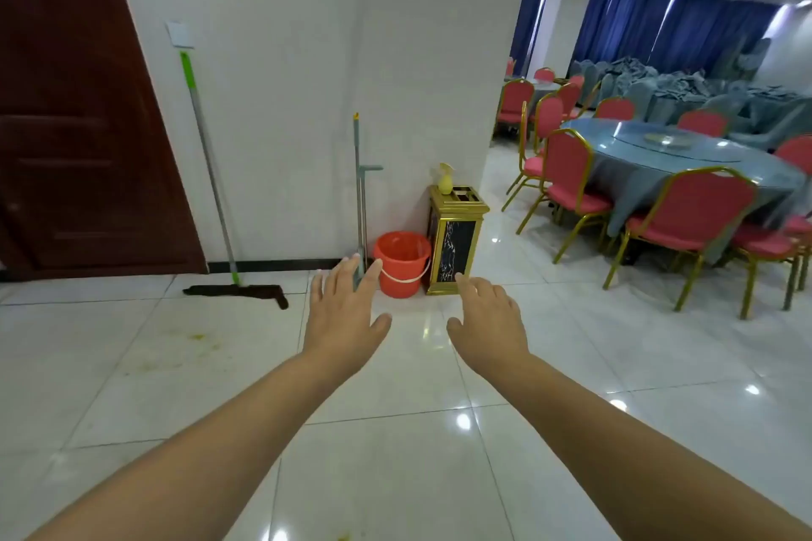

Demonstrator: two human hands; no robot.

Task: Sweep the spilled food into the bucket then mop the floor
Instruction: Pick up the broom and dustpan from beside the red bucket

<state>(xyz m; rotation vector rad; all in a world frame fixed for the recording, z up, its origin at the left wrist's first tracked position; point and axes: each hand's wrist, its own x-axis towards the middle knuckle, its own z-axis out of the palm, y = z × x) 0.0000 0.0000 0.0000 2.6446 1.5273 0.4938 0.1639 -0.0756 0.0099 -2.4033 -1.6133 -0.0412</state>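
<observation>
Against the white wall (285, 101) ahead, everything is placed relative to the orange bucket (402, 263), which stands on the glossy tiled floor (395, 474) at the wall's foot. Far left of the bucket: dark red door (79, 123). Well right of the bucket: round table (685, 163) in a grey-blue cloth, ringed by red chairs (690, 215) with gold frames. Left of the bucket: flat mop (211, 171), green-and-grey handle leaning on the wall, dark head on the floor. Just right of the bucket, nearly touching: gold-and-black bin (454, 242), yellow spray bottle (445, 180) on its top. Just left of the bucket: grey upright pole (358, 189), handle leaning on the wall, lower end hidden behind the left hand; cannot tell what tool it is. Near side of the bucket, both bare arms reach forward: left hand (345, 316) fingers straight and spread wide, holding nothing; right hand (487, 325) palm down, fingers relaxed, holding nothing. Left and nearer than the bucket: yellow-green food smears (193, 343) on the tiles, faint, another speck at the bottom edge.
</observation>
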